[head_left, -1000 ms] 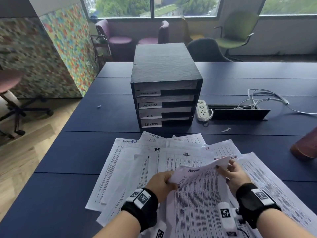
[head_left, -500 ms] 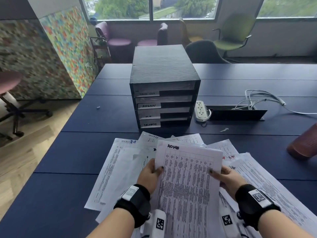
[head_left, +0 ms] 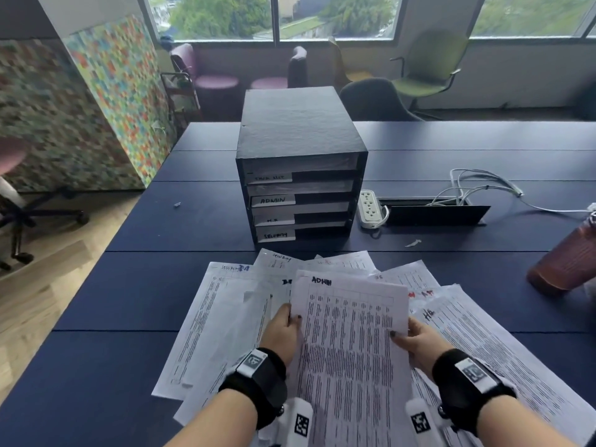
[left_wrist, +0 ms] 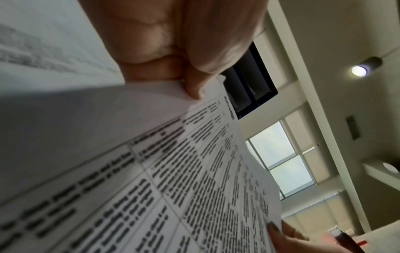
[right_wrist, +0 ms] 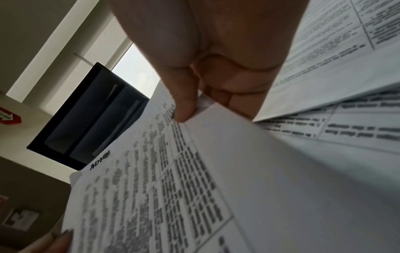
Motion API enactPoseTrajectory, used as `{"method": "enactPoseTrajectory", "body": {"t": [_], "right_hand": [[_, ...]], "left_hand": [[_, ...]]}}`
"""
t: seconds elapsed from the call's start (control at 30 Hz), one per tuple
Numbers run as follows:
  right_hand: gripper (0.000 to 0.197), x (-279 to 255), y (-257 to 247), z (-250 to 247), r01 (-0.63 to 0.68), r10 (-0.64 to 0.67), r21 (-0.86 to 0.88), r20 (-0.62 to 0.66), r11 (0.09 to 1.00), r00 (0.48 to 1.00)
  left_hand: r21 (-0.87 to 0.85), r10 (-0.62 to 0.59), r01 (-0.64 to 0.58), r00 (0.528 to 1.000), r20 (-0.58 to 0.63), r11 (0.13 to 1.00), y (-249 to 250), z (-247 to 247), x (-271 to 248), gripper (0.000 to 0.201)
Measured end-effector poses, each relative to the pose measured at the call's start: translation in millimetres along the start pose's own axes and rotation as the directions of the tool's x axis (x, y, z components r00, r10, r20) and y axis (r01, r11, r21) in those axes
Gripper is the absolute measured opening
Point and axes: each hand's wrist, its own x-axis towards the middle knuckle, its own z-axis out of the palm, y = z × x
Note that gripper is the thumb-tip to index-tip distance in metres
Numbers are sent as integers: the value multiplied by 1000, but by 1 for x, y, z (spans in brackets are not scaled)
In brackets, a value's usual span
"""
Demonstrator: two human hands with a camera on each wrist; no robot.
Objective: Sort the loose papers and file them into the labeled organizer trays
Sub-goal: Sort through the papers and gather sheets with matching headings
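**ADMIN sheet lifted, tray not yet reached**

You hold the ADMIN sheet (head_left: 351,343) just above the loose papers (head_left: 225,317), in front of the organizer (head_left: 300,162). Your left hand (head_left: 282,330) pinches its left edge, thumb on top; your right hand (head_left: 419,341) pinches the right edge the same way. The sheet's long axis runs away from you, its headed top edge pointing at the trays.

Held only at mid-edge, the far end may droop and catch a tray lip, crumpling it. The slots are shallow and stacked close, so a small error in height could put it in the wrong tray instead of ADMIN (head_left: 272,200).
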Motion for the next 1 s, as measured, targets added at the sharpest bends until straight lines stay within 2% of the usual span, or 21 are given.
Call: {"method": "enactPoseTrajectory", "body": {"t": [0.1, 0.2, 0.23, 0.3, 0.37, 0.43, 0.57, 0.63, 0.67, 0.73, 0.77, 0.8, 0.87, 1.0], "right_hand": [[19, 8, 2, -12, 1, -44, -184, -231, 983, 972], [19, 8, 0, -25, -67, -31, -285, -327, 956, 945], [18, 6, -1, -28, -82, -14, -270, -334, 959, 942], [19, 5, 1, -31, -100, 28, -205, -331, 974, 943], [19, 8, 6, -32, -139, 75, -176, -327, 974, 942], [22, 11, 12, -33, -161, 108, -146, -320, 976, 941], [15, 8, 6, -33, -140, 97, -125, -297, 982, 950], [16, 7, 3, -35, -123, 95, -81, -285, 989, 954], [17, 6, 2, -36, -116, 93, -71, -274, 991, 957], [17, 5, 0, -36, -110, 91, -61, -262, 992, 961], [17, 5, 0, -36, -110, 90, -62, -260, 992, 961], [17, 6, 1, -36, -109, 89, -64, -261, 992, 961], [18, 6, 2, -34, -116, 92, -75, -262, 990, 961], [24, 7, 4, -31, -118, 85, -105, -279, 987, 957]], "left_hand": [[46, -105, 113, 981, -163, 993, -6, 0, 11, 15], [34, -200, 214, 949, -246, 976, -15, -5, 17, 10], [-7, -230, 235, 946, -228, 972, -15, -6, 16, 11], [-73, -258, 249, 954, -150, 966, -16, -4, 13, 25], [-30, -202, 200, 976, -86, 979, -13, -2, 9, 31], [51, -127, 128, 992, -19, 991, -8, 2, 3, 30], [167, -8, -8, 996, 92, 986, 0, 9, -7, 26], [119, -12, 2, 996, 84, 993, 0, 9, -7, 22], [60, -50, 46, 997, 56, 997, 0, 9, -5, 20], [-49, -109, 107, 993, -53, 993, -2, 5, 0, 21], [-4, -117, 117, 987, -110, 993, -5, 4, 3, 25], [113, -127, 144, 981, -144, 983, -7, 2, 6, 29], [287, -154, 199, 973, -174, 937, -10, -2, 7, 27], [348, -113, 152, 985, -131, 925, -8, -2, 6, 27]]}}
